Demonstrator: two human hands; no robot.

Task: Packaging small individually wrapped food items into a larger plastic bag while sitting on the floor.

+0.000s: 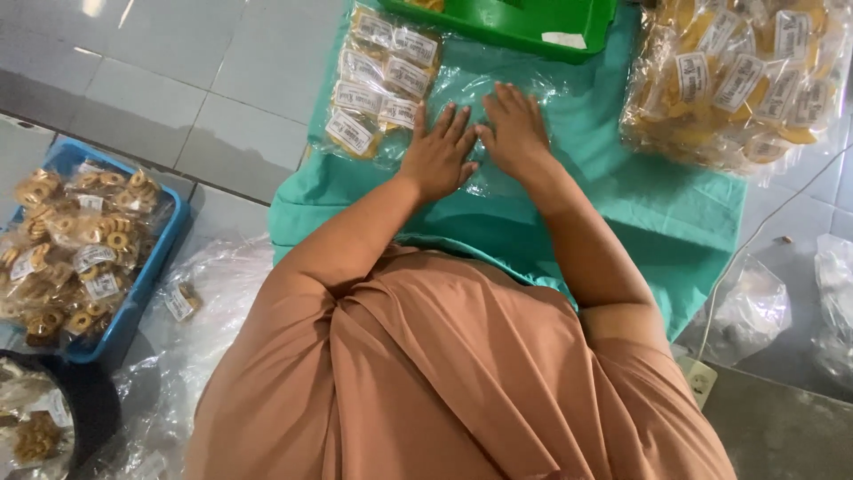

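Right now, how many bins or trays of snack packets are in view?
2. A blue bin of packets sits on the floor at left; a green tray lies at the top edge, beyond the hands, its contents mostly cut off. Others may be out of frame.

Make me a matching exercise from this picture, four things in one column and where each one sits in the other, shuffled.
Things:
1. blue tub
2. green tray
3. big snack bag
4. both hands: left hand, right hand

Places:
A. top edge, beyond the hands
B. flat on clear plastic over the green cloth
C. far left, on the tiled floor
D. top right corner

Pairs: 1-C, 2-A, 3-D, 4-B
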